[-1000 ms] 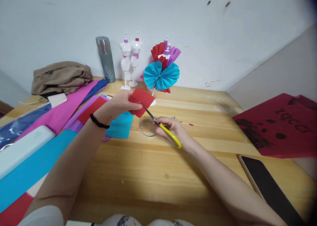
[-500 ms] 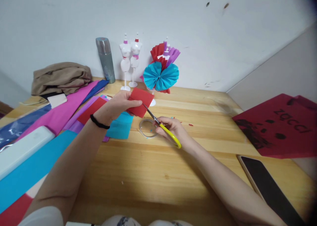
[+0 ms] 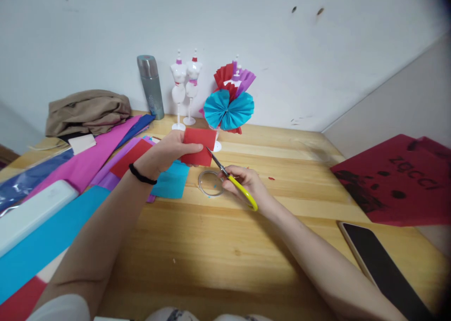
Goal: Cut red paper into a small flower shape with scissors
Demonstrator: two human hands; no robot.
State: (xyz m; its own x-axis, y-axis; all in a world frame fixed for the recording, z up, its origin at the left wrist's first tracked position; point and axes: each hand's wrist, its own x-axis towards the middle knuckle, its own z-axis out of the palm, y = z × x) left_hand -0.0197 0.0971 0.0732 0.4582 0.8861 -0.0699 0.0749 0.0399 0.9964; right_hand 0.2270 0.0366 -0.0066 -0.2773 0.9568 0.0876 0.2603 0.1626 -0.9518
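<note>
A piece of red paper (image 3: 202, 138) is pinched in my left hand (image 3: 178, 148), thumb on top and fingers beneath. My right hand (image 3: 243, 182) grips yellow-handled scissors (image 3: 243, 192), whose blades point up and left at the paper's right part. Whether the blades touch the paper is hard to make out. Below the paper lies a roll of clear tape (image 3: 199, 182), close to the right hand's fingers. Beneath my left wrist are a turquoise sheet (image 3: 172, 180) and another red sheet (image 3: 132, 157).
White mini mannequins (image 3: 178, 93) stand at the back, one dressed in pleated turquoise paper (image 3: 229, 110). Left are a flask (image 3: 151, 88), brown cloth (image 3: 88, 112), a white case (image 3: 38, 213) and pink sheets (image 3: 88, 156). Right are a red bag (image 3: 394, 180) and a phone (image 3: 384, 264).
My left hand has turned the red paper so that its edges now lie nearly level. The scissors and my right hand have barely moved.
</note>
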